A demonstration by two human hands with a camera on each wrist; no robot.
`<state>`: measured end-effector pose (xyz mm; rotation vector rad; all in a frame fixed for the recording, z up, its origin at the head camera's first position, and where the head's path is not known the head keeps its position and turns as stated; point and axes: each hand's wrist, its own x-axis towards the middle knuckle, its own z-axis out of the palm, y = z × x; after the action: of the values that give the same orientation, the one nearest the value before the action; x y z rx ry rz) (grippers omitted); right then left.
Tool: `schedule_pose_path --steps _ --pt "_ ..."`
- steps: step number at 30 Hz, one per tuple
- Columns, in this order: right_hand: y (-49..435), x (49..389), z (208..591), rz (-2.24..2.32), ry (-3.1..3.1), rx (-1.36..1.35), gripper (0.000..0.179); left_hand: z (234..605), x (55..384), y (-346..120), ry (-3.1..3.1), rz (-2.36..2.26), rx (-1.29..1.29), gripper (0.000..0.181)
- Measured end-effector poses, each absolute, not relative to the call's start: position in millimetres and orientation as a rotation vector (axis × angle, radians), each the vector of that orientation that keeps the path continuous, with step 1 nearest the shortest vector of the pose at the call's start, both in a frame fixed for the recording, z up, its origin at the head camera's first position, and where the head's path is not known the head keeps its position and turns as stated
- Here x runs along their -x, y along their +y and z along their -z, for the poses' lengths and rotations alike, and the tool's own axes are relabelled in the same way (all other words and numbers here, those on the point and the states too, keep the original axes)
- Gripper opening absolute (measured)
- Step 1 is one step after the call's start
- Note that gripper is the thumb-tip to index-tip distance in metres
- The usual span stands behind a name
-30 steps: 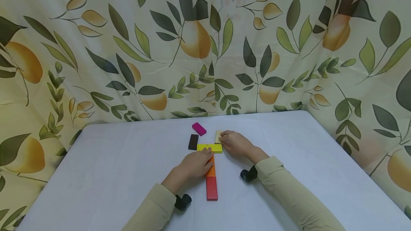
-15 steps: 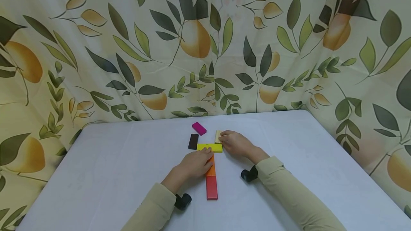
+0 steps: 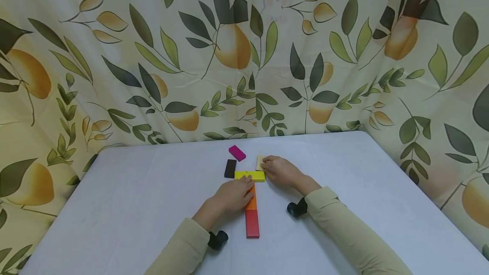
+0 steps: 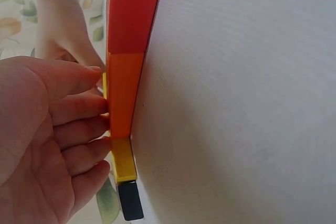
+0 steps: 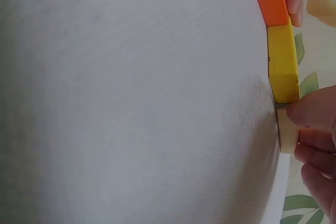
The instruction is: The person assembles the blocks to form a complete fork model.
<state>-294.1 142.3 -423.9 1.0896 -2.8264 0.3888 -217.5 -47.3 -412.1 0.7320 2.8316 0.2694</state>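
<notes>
Left hand: The left hand [image 3: 231, 194] lies from the left over the orange block [image 3: 251, 202], with the fingertips reaching to the yellow block [image 3: 258, 176]. Its fingers are loosely bent and rest on the blocks; they are not closed around any of them.
Right hand: The right hand [image 3: 284, 172] pinches the cream block [image 3: 259, 163] with thumb and fingers, coming from its right side. In the right wrist view the thumb is at the corner where cream and yellow meet.
Cream block: It lies on the counter [image 3: 153, 207], beyond the right end of the yellow block, pointing away from the person. Whether a thin gap remains between these two, I cannot tell.
Yellow block: It lies crosswise at the far end of the orange one.
Red block: The red block [image 3: 252, 224] continues the orange one toward the person, end to end.
Black block: The black block [image 3: 230, 168] is just beside the left end of the yellow one.
Magenta block: The magenta block [image 3: 237, 152] lies slanted, farther away than the black one and near to it.
Sleeves: Both sleeves [image 3: 183, 243] are beige.
Backdrop: A cloth [image 3: 244, 109] printed with leaves and fruits hangs behind the counter.
</notes>
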Motion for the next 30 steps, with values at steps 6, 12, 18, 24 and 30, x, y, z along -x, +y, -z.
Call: schedule_pose_path --steps 6,12,18,24,30 --pt "142.1 294.5 424.7 -0.386 -2.829 -1.086 0.027 413.2 217.7 -47.6 2.839 -0.265 -0.743 0.046" --pt "142.6 293.9 425.4 -0.387 -2.827 -1.089 0.027 414.4 218.1 -47.8 2.843 -0.269 -0.748 0.045" --pt "142.5 295.0 425.1 -0.380 -2.846 -1.082 0.028 413.7 217.6 -47.2 2.846 -0.285 -0.736 0.045" --pt "140.3 296.1 423.9 -0.417 -2.907 -1.041 0.028 412.4 218.9 -45.0 2.886 -0.296 -0.718 0.040" --pt "138.6 295.9 421.9 -0.460 -2.953 -0.989 0.028 413.3 220.5 -43.1 2.904 -0.329 -0.703 0.038"
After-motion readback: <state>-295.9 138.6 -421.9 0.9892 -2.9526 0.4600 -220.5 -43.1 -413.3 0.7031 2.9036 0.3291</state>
